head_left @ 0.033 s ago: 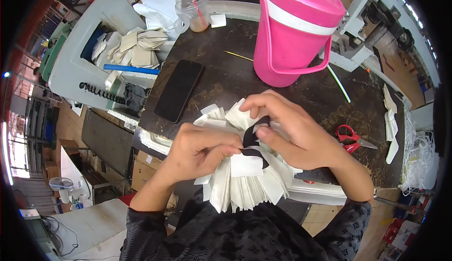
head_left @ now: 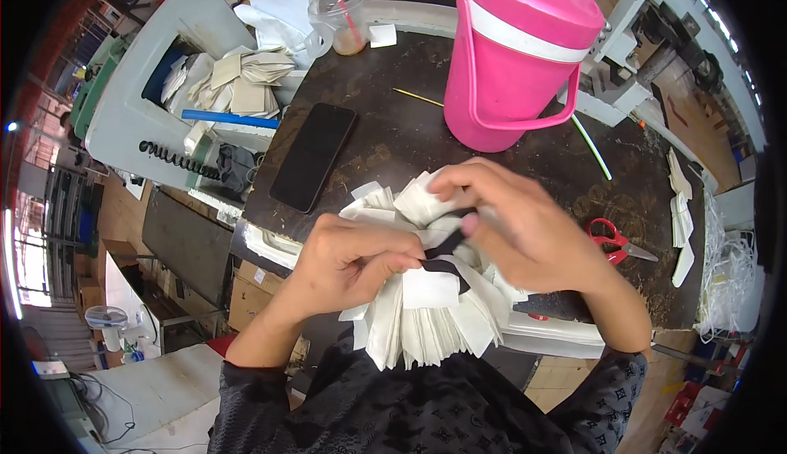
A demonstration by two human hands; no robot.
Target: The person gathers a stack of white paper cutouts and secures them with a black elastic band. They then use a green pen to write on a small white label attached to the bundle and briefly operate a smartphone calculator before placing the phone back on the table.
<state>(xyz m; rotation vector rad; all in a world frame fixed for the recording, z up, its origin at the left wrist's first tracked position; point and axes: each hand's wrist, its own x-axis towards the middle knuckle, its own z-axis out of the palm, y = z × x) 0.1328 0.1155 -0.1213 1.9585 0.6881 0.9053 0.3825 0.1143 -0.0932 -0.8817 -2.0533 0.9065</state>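
while the left hand [head_left: 340, 259] pinches a black strip [head_left: 448, 245] tight between thumb and forefinger, the right hand [head_left: 529, 233] arches over its far end, blurred, thumb and fingers apart; whether it has a firm grip there, i can't tell. and the bundle of white fabric pieces [head_left: 426, 323] sits between both hands, at the near edge of the dark tabletop [head_left: 385, 126], fanned out towards the person's chest!

so how far along are we? the pieces look gathered, and the strip lies across their middle, so i'd call it well into the tying. no finished knot shows, though, so the fastening looks like what's left. the red-handled scissors [head_left: 625, 249] lie to the right, untouched.

and what's changed from the earlier frame? there the strip curls up in a loop at the right thumb; now it runs straighter, slanting up to the far right, and the right thumb has shifted a touch rightwards. the left hand keeps its pinch, practically unmoved, and the bundle's near side holds its fan.
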